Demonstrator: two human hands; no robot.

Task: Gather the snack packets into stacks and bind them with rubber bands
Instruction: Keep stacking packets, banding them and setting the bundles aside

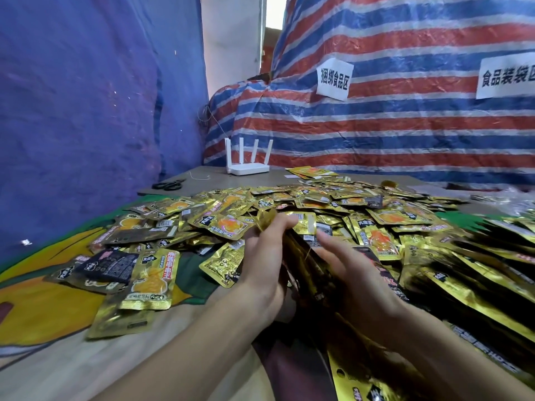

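Observation:
A stack of gold snack packets stands on edge between my two hands, just in front of a large heap of loose gold and black packets. My left hand grips the stack from the left, fingers curled over its top edge. A thin yellowish rubber band crosses the stack. My right hand lies against the stack's right side with its fingers stretched forward. Whether it pinches the band cannot be told.
More loose packets lie at the left on a colourful cloth. Long gold packets pile at the right. Scissors and a white router sit at the table's back, before blue and striped tarpaulins.

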